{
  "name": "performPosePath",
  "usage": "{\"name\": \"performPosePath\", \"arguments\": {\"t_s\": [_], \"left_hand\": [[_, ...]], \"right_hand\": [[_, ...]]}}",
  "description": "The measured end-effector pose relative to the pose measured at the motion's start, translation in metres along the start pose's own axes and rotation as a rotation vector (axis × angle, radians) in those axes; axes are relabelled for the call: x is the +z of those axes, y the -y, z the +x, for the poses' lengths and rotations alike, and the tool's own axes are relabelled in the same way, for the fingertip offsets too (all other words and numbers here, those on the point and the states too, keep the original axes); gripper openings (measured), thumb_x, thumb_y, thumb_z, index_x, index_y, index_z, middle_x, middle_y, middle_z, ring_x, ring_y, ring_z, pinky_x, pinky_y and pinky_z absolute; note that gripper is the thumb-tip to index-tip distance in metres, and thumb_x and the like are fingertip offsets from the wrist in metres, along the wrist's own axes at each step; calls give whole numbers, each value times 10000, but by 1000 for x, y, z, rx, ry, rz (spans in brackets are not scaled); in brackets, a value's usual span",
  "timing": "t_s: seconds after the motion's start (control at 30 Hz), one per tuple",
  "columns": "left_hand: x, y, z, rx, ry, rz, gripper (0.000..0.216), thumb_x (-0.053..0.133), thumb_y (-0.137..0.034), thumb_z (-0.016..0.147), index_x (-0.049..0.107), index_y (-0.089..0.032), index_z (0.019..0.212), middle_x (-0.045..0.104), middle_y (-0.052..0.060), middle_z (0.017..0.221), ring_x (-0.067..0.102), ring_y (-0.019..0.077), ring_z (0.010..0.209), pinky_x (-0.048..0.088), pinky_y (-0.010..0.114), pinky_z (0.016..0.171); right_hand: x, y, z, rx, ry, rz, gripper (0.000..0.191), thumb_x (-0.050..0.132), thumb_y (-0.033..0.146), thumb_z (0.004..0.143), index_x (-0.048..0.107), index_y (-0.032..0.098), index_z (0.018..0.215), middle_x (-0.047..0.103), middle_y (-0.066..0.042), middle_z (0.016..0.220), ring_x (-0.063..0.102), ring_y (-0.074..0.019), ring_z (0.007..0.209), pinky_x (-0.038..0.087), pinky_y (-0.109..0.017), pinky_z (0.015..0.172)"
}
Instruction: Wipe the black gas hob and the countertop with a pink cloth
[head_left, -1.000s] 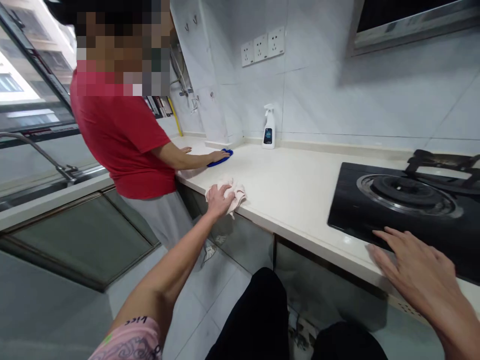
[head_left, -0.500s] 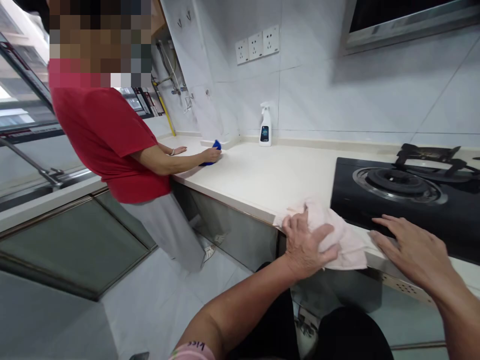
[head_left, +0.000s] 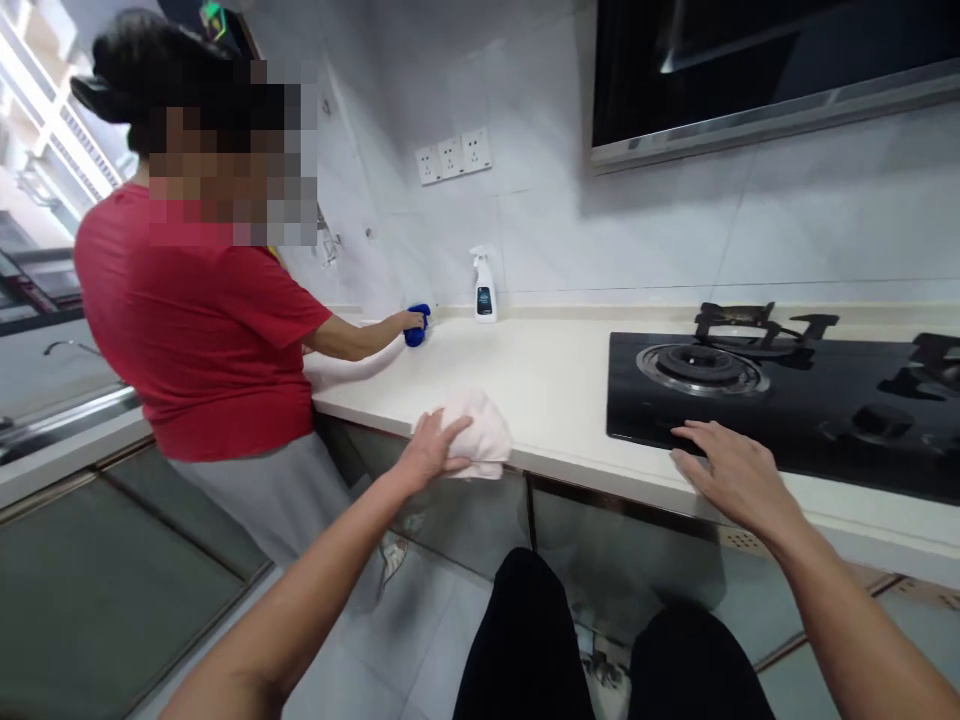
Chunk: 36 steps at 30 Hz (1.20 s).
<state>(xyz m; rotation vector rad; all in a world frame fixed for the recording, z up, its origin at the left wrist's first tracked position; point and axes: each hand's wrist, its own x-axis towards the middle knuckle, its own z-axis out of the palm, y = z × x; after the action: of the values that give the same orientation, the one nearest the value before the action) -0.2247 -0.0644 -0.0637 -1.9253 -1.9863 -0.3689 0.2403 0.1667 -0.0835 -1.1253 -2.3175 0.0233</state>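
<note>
My left hand [head_left: 431,450], fingers loosely bent, has hold of the pale pink cloth [head_left: 484,430] at the front edge of the white table [head_left: 540,375]. The cloth lies at 2 o'clock from that hand, bunched, with no clear long axis. My right hand [head_left: 739,475], well apart with the cloth at 9 o'clock, is open and grasps nothing, beside the black stove [head_left: 810,440]. The spray bottle [head_left: 484,290] has a dark label, its writing too small to read.

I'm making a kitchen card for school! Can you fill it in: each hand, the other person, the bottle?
Left hand: on a pale pink cloth, at the counter's front edge
Right hand: by the black stove's front edge; touching unclear
Other person: red shirt, hand on blue cloth
Spray bottle: white, upright, near the wall
</note>
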Motion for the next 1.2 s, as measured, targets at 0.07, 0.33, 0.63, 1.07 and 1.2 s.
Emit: {"name": "performPosePath", "arguments": {"t_s": [0.07,0.33,0.63,1.07,1.2], "left_hand": [[-11,32,-6,-47,60,63,768,840,-456,819,541,-258,1497,544,183,1429,519,385,1324,403,547,1126],[-7,64,-10,-103,-8,222,802,859,-424,766,547,-212,1474,575,175,1326,550,407,1292,461,503,1071],[1,-47,20,84,-65,208,788,932,-369,695,630,-262,1415,569,189,1289,544,408,1228,448,527,1034],[36,-285,86,359,-176,67,902,942,-556,658,561,-375,1455,549,195,1416,584,382,1148,486,540,931],[53,-348,110,331,-187,15,640,734,-458,909,561,-214,1474,609,214,1359,603,354,1139,501,527,948]], "right_hand": [[-1,5,-1,5,-7,13,525,380,517,966,698,252,1289,636,-85,1465,492,-351,1438,357,-598,1172],[-13,12,5,115,6,239,544,293,565,1019,701,294,1256,670,-42,1426,479,-323,1460,325,-588,1202],[-27,19,9,156,-14,353,558,250,519,1029,743,292,1154,725,-53,1314,563,-319,1369,362,-582,1182],[-41,31,-3,155,-332,701,423,442,561,1008,723,257,1096,695,-91,1227,636,-259,1207,478,-450,1095],[-47,62,-22,-34,-451,572,338,439,459,1054,689,255,1153,663,-96,1266,606,-250,1228,446,-466,1111]]}}
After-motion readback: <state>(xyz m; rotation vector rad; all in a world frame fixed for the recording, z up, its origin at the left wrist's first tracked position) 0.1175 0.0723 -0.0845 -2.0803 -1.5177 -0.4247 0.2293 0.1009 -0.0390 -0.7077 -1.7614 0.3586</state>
